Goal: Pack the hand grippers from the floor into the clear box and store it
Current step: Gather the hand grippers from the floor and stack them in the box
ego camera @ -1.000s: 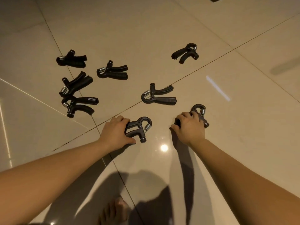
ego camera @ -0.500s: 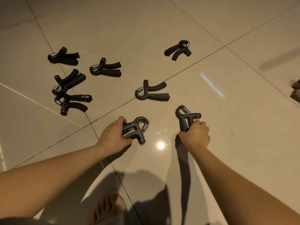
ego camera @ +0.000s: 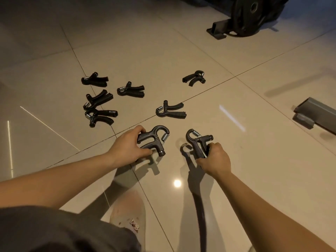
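Both hands are closed on hand grippers: the left hand [ego camera: 127,146] wraps the handles of a grey gripper [ego camera: 154,140], the right hand [ego camera: 214,159] a second grey gripper [ego camera: 198,142]. Six more lie on the floor [ego camera: 245,160] beyond, mostly ahead-left. The nearest black gripper [ego camera: 170,110] is just ahead of the left hand, handles running rightward. The clear box is out of view.

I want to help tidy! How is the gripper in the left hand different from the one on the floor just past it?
The left hand grips the held gripper; the floor gripper lies untouched. The held gripper's spring is on its right, the floor gripper's on its left. The held gripper looks grey, the floor gripper black. Both have two handles and a metal spring.
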